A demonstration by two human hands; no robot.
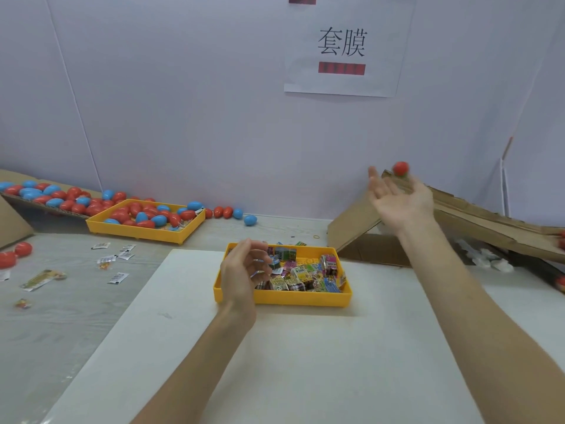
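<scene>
One white board (305, 362), lilac wall (183, 102); R hand (397, 198) fingers (372, 177) splayed by red egg (400, 168); L hand (241, 270) curled, unclear.

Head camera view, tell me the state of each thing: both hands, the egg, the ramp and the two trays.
Right hand, open, palm up.
Red egg, at the right fingertips, not gripped.
Cardboard ramp, tilted.
Left hand, fingers curled over the near tray, grip unclear.
Near yellow tray, part full of packets.
Far yellow tray, holds red and blue eggs.
</scene>
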